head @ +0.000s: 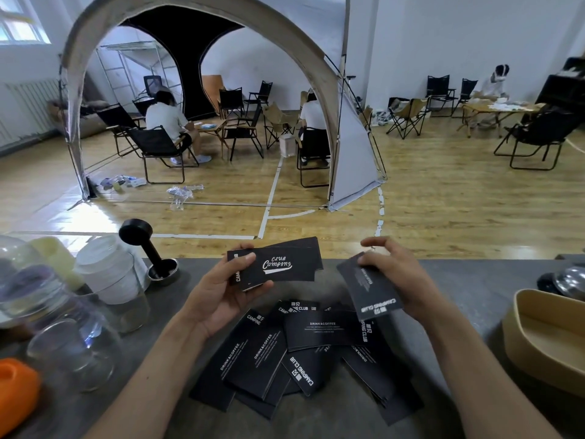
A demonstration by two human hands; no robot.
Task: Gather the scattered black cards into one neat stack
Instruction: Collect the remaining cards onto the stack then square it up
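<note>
My left hand (221,293) holds a small fan of black cards (285,264) above the grey table (319,419), thumb on the top card that reads "Club Camping". My right hand (400,280) grips one black card (370,289) by its edge, tilted, a short way right of the fan. Below both hands lies a loose pile of several black cards (304,353), overlapping at different angles, white print face up.
Glass jars (63,337), a stack of white paper cups (110,270) and a black tamper in a metal cup (152,255) stand at the left. An orange thing (15,391) sits at the left edge. A beige tray (544,337) is at the right.
</note>
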